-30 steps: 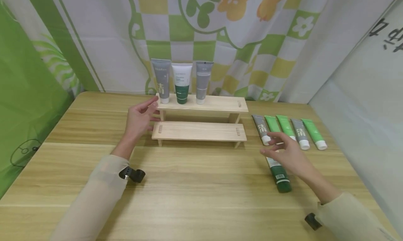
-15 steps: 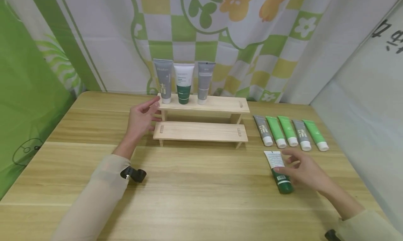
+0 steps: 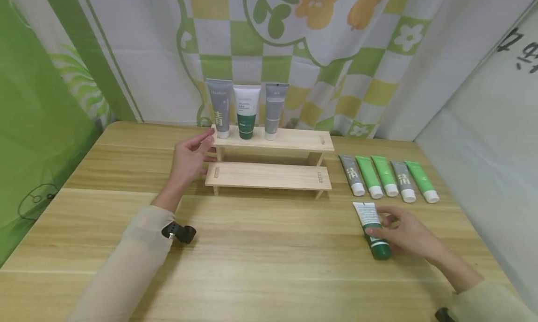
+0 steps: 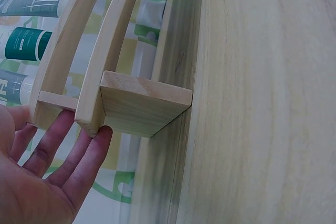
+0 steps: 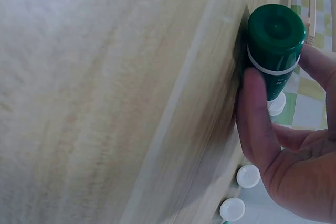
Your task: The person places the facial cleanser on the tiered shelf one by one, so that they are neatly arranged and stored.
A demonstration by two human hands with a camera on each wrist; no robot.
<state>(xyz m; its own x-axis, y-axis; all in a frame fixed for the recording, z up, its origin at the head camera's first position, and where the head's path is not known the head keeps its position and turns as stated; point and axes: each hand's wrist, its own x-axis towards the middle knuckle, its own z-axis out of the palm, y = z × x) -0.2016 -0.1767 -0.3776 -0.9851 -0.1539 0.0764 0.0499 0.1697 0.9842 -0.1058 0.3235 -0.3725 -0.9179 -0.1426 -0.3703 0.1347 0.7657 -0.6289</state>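
My left hand touches the left end of a two-step wooden display stand. Its fingers lie fairly straight against the board ends in the left wrist view. My right hand holds a white and green squeeze tube that lies on the table, thumb on top and fingers along its right side. The tube's dark green cap faces the camera in the right wrist view. On the upper step stand a grey tube, a white and green tube and another grey tube, caps down.
Right of the stand, several tubes lie in a row, among them a grey tube and a green tube. A patterned curtain hangs behind the wooden table. A pale wall borders the right side.
My right hand has moved right and down from above the lying white and green tube to its right side and has taken hold of it. The left hand stays at the stand.
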